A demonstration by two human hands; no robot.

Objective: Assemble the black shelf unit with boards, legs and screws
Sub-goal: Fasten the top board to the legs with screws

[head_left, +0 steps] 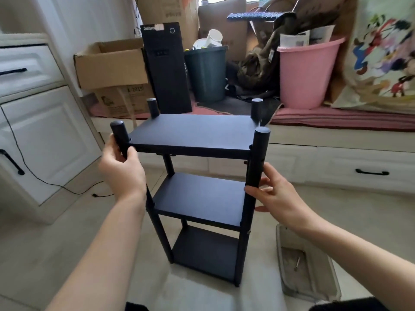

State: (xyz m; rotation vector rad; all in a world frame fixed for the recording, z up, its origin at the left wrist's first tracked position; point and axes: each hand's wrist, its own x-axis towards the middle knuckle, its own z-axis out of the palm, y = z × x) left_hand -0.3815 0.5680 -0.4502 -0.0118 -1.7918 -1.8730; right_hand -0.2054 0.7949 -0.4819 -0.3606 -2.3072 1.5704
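Black shelf unit stands upright on the pale floor, in the middle of the view, in front of a low white bench with drawers. It has three flat, matte rectangular boards: the top board, the middle board and the bottom board, carried at the corners by round, smooth black legs whose capped ends rise above the top board.

Left hand reaches in from the lower left with the forearm stretched forward; its fingers curl round the near left leg just below the top board, thumb on the near side. Right hand comes in from the lower right, palm turned toward the unit; its fingers are fairly straight and slightly spread, the tips touching the near right leg between the top and middle boards, without wrapping it.

On the floor to the right of the unit lies a shallow clear plastic tray with a small metal screw in it. Behind, along the bench top, stand a black computer tower, brown cardboard boxes, a dark bin and a pink plastic bucket. White panelled cabinets line the left side.
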